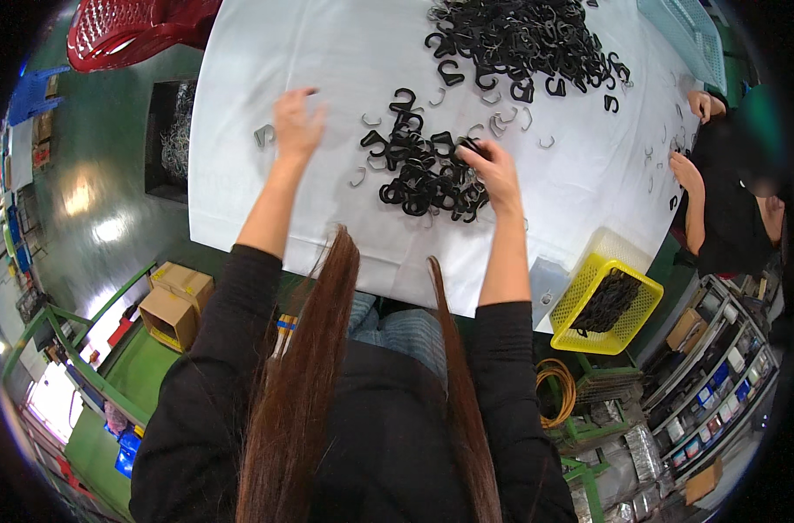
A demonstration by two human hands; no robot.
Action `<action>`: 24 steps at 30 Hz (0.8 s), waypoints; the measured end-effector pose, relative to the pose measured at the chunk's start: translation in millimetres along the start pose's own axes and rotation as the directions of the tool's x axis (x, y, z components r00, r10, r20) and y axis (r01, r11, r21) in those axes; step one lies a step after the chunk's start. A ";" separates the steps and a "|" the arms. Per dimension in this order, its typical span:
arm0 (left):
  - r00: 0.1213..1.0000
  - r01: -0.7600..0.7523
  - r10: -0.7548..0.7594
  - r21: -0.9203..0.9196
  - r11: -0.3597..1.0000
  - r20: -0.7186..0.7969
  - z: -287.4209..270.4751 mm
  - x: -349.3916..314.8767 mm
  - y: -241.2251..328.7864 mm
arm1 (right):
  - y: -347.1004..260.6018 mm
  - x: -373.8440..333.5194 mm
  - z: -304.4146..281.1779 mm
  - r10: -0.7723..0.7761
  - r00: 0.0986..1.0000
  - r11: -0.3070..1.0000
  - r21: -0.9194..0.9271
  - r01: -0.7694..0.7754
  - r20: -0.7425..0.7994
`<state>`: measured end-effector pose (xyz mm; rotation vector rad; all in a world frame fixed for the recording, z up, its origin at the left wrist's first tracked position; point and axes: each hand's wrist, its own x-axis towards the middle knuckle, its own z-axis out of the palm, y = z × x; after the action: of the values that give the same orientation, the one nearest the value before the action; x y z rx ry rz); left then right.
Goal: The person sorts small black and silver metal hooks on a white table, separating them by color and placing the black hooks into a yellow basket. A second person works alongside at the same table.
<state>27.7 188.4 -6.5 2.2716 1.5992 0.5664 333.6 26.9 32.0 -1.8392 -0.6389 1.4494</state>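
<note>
Over the left part of the white tabletop, my left hand (298,126) is raised with its fingers apart, somewhat blurred and holding nothing I can see. Beside it, to the left, lies a small silver metal clip (264,135). My right hand (494,174) is pinched on a black hook-shaped clip (472,146) at the right edge of a small pile of black clips (419,179); its fingers partly hide the piece. Thin curved metal hooks (498,125) are scattered around that pile.
A larger heap of black clips (528,44) covers the table's far side. At the right edge is a yellow basket (645,309) containing black pieces; a light blue basket (689,39) stands far right. A co-worker's hands (689,174) are at the right edge. A red chair (135,35) stands far left.
</note>
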 end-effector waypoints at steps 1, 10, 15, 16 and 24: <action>0.998 0.027 -0.022 -0.078 0.997 0.065 13.7 5.7 23.5 | -1.3 -15.4 -9.5 0.083 0.996 0.975 0.205 -0.090 0.046; 0.937 0.120 -0.044 -0.202 0.972 0.345 54.0 15.3 134.2 | -21.6 3.0 18.5 0.058 0.977 0.921 -0.367 -0.131 -0.205; 0.744 0.641 -0.065 -0.682 0.352 0.665 23.6 6.9 91.2 | -32.2 26.0 62.9 -0.098 0.978 0.474 -0.873 -0.114 -0.181; 0.607 0.793 -0.091 -0.610 -0.004 0.790 11.0 1.0 78.6 | -33.8 24.8 64.1 -0.033 0.986 0.548 -0.828 -0.120 -0.165; 0.766 0.562 -0.409 -0.206 0.801 0.496 -5.0 -23.2 56.9 | -25.8 5.4 69.2 -0.057 0.965 0.630 -0.759 -0.165 -0.256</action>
<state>65.1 147.8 20.8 1.4850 1.6182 0.1627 269.2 62.6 39.6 -2.6754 -1.2196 0.9694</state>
